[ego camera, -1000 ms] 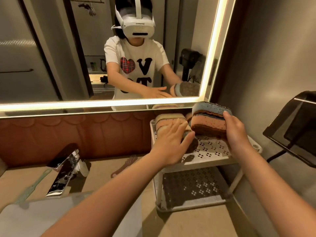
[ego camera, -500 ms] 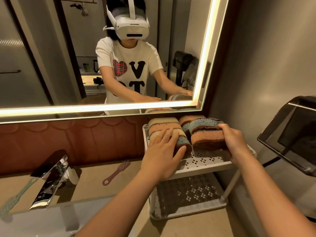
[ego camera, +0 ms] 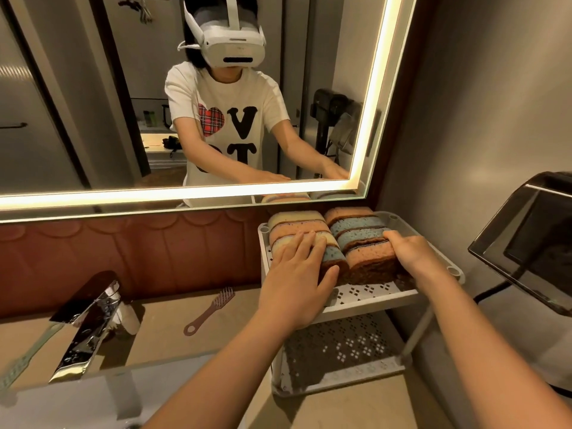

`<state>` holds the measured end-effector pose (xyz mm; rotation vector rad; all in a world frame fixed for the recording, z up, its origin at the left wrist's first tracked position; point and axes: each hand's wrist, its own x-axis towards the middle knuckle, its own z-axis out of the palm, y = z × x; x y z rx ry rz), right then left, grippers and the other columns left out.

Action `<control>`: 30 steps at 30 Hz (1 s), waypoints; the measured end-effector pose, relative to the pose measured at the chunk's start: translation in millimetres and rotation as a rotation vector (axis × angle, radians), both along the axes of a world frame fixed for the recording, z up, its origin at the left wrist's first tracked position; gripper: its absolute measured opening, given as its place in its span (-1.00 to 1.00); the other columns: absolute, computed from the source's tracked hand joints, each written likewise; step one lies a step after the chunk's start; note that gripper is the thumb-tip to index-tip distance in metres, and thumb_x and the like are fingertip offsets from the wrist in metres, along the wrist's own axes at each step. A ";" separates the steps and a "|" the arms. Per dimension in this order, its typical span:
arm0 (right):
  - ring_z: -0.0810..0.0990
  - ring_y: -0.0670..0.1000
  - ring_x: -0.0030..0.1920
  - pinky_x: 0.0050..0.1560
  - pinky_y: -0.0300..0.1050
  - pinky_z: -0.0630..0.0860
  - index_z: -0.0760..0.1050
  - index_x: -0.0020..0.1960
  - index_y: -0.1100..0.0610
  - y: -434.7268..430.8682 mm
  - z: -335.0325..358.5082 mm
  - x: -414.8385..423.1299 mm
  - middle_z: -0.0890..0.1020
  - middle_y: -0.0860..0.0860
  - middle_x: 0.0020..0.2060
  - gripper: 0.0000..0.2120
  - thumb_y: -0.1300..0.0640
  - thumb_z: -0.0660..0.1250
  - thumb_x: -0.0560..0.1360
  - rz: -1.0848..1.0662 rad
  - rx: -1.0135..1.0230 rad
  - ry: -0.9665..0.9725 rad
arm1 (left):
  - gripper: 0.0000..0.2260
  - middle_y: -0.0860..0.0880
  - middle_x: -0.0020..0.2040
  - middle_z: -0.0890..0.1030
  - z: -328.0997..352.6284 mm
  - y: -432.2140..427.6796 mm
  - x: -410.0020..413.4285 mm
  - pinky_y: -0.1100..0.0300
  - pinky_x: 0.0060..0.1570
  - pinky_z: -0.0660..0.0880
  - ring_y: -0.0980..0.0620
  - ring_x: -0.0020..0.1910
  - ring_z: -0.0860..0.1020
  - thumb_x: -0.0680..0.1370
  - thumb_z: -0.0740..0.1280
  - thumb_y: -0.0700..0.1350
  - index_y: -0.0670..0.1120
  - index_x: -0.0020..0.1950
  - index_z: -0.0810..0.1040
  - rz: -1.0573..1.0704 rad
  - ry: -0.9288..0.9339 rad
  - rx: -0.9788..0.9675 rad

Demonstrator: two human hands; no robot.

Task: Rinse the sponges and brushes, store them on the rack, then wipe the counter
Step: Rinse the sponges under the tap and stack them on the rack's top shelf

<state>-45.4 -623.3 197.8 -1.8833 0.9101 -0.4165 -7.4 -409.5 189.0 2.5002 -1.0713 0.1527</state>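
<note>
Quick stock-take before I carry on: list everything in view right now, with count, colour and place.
sponges: about eight, yellow, orange and blue, in two rows on the rack's top shelf
rack: one, white, two perforated shelves, right end of the counter
brush: one, brown, lying on the counter left of the rack
pale green handle: one, beside the faucet, kind unclear
faucet: one, chrome, left side
counter: one, beige
mirror: one, lit edge, on the back wall
dark glossy object: one, far right, kind unclear
left hand: flat on the left row of sponges
right hand: fingers curled over the right row
</note>
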 end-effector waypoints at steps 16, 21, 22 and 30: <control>0.35 0.26 0.28 0.25 0.11 0.31 0.34 0.38 0.15 4.4 0.8 9.5 0.43 0.22 0.29 -0.53 -0.10 0.04 0.58 -0.054 -0.668 0.232 | -0.46 0.01 0.56 -0.04 0.4 -1.5 0.3 0.06 0.50 -0.14 0.06 0.53 -0.16 0.60 -0.02 0.17 0.02 0.53 -0.04 -0.025 0.018 0.015; 0.42 0.22 0.15 0.13 0.06 0.35 0.51 0.16 0.15 16.7 6.2 1.6 0.55 0.17 0.13 -0.68 0.00 0.12 0.58 -0.053 -0.784 0.036 | -0.51 -0.02 0.55 0.08 6.7 2.9 2.6 0.10 0.48 -0.08 0.04 0.52 -0.03 0.61 0.07 0.09 -0.01 0.50 0.12 -0.050 0.046 -0.109; 0.42 0.21 0.15 0.13 0.05 0.34 0.52 0.15 0.15 19.8 7.1 0.0 0.55 0.16 0.12 -0.69 0.01 0.13 0.58 -0.035 -0.788 0.005 | -0.52 -0.03 0.54 0.10 8.9 4.9 1.6 0.11 0.47 -0.07 0.04 0.52 0.00 0.61 0.09 0.08 -0.03 0.49 0.15 -0.053 0.027 -0.137; 0.39 0.06 0.17 0.12 -0.01 0.34 0.52 0.11 0.10 74.5 17.1 -19.3 0.54 0.05 0.08 -0.78 0.05 0.20 0.55 0.210 -0.758 -0.141 | -0.60 0.00 0.51 0.15 30.2 49.3 -10.0 0.09 0.42 0.11 0.05 0.49 0.08 0.60 0.14 0.04 -0.02 0.42 0.30 -0.115 0.078 -0.180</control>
